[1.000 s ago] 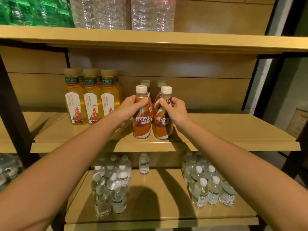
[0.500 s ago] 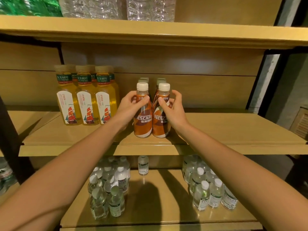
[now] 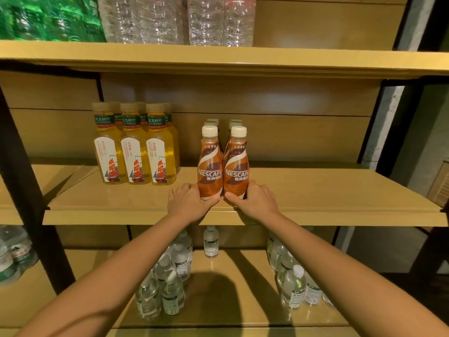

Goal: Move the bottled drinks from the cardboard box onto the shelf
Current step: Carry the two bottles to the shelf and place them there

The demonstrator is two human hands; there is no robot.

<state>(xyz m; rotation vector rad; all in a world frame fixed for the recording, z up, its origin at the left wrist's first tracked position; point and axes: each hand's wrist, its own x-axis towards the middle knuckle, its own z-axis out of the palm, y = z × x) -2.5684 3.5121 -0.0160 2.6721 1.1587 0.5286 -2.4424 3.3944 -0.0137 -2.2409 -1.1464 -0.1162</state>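
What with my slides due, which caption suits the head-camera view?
Left hand and right hand hold two coffee bottles by their bases on the shelf, near tea bottles.

Printed "NESCAFE" in white across both brown coffee bottles (image 3: 210,171), "丝滑拿铁" near the necks. Marked "东方树叶" on the green bands of the yellow tea bottles (image 3: 134,152), "乌龙茶" on a white label.

My two bare forearms reach forward from the lower corners and converge. My left grip (image 3: 192,203) curls round the base of the left coffee bottle (image 3: 210,166), my right grip (image 3: 255,203) round the right coffee bottle (image 3: 237,166), thumb tips nearly meeting.
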